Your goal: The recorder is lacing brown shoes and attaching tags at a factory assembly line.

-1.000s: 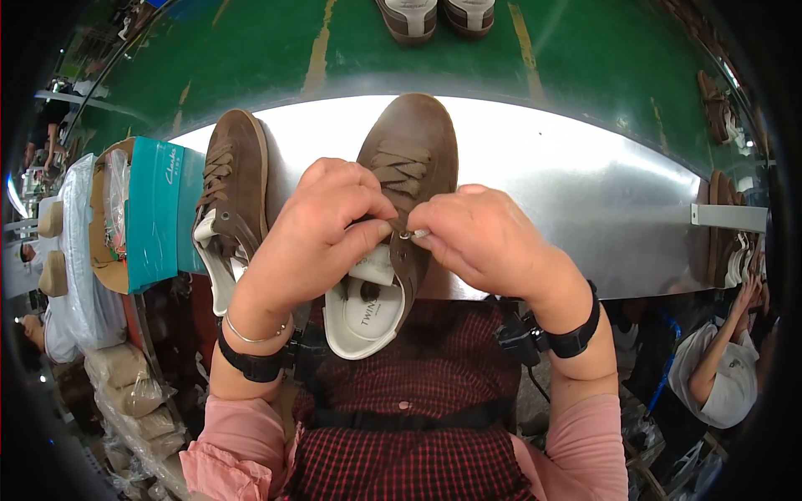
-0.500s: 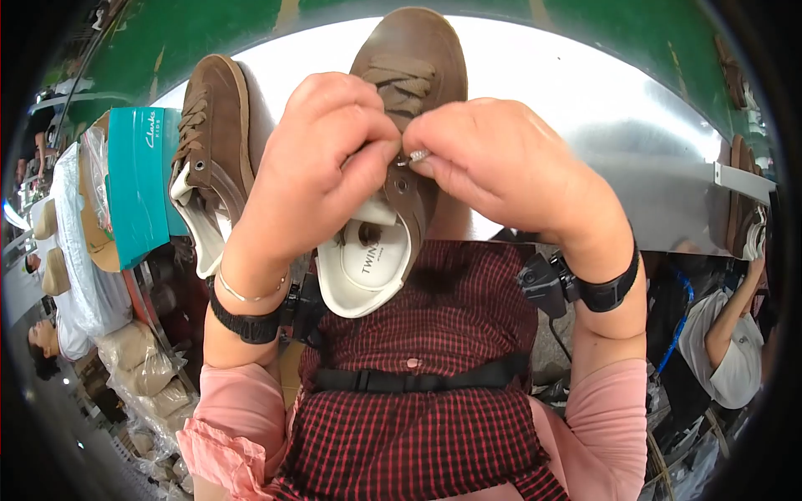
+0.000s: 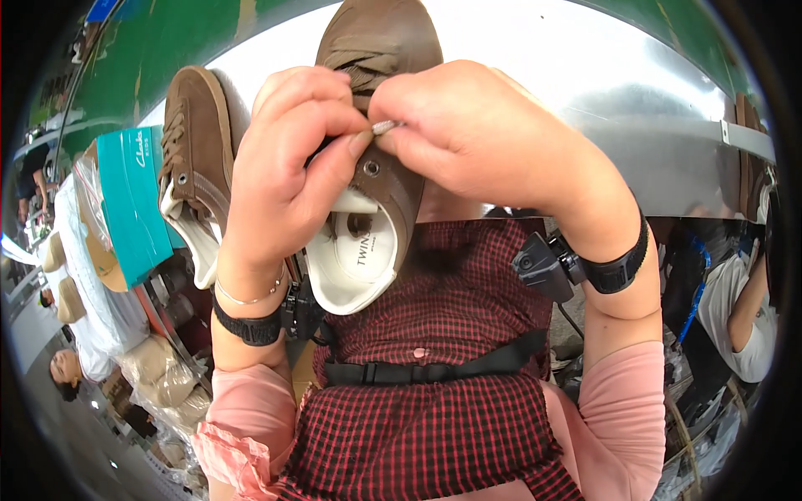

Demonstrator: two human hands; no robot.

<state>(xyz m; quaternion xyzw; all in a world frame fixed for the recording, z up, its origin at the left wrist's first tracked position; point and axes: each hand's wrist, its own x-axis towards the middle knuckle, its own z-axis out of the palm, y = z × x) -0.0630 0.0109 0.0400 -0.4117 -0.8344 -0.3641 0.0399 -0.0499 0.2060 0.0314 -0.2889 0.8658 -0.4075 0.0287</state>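
A brown low-top shoe (image 3: 388, 33) with a white lining lies in front of me, toe pointing away, its heel end over the table's near edge. Both hands meet above its upper eyelets. My right hand (image 3: 468, 125) pinches a small pale lace tip (image 3: 385, 127) between thumb and forefinger. Against that tip, my left hand's (image 3: 292, 159) thumb and forefinger are closed; what they grip is hidden. Flat brown laces (image 3: 363, 67) cross the front of the shoe, and one bare eyelet (image 3: 372, 168) shows below my fingers. To the left sits a matching brown shoe (image 3: 205, 108).
The shoes are on a shiny metal table (image 3: 535, 58). A teal shoe box (image 3: 134, 209) stands at the left, beside plastic-wrapped goods (image 3: 159, 367). A metal bracket (image 3: 748, 136) juts in at the right. Other people are at both sides.
The shoe and both hands sit further up and left in the picture, as the whole view has shifted. My fingertips have come closer together around the pale tip, which shows more clearly.
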